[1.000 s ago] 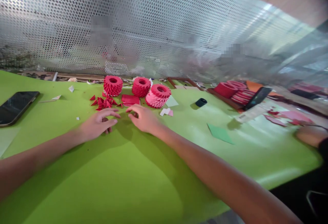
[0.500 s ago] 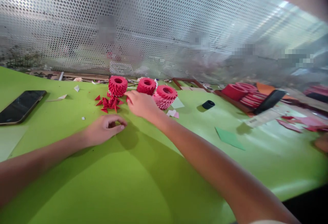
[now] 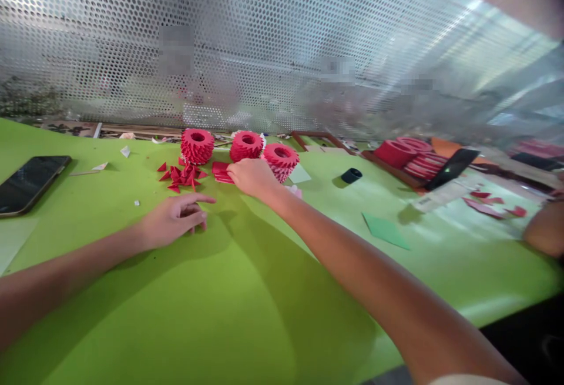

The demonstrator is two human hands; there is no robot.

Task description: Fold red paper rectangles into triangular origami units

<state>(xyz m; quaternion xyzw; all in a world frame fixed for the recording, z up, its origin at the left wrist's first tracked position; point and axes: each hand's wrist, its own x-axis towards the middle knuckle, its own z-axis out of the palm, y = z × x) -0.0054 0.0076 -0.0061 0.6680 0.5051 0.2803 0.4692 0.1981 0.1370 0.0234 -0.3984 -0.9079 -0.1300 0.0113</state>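
My right hand (image 3: 253, 177) is closed at the right end of a small stack of folded red paper (image 3: 221, 172), its fingertips pressed on it. My left hand (image 3: 178, 219) hovers low over the green table, fingers apart and nothing in them. Just beyond it lies a pile of red folded paper triangles (image 3: 184, 177). Behind stand three ring-shaped pieces built of folded paper: a red one (image 3: 197, 149) at left, a red one (image 3: 247, 147) in the middle, and a red and pink one (image 3: 281, 164) partly behind my right hand.
A phone (image 3: 33, 184) lies at the left on the green table (image 3: 198, 314). To the right are a dark cylinder (image 3: 351, 176), a green paper sheet (image 3: 385, 230) and a tray (image 3: 392, 172) with red rolls. Another person's arm (image 3: 545, 229) shows at the right edge. Perforated sheeting stands behind.
My right hand has shifted slightly right, and the red paper stack now shows beside it. The fingers of my left hand have spread, its index finger stretched out. The view has moved slightly.
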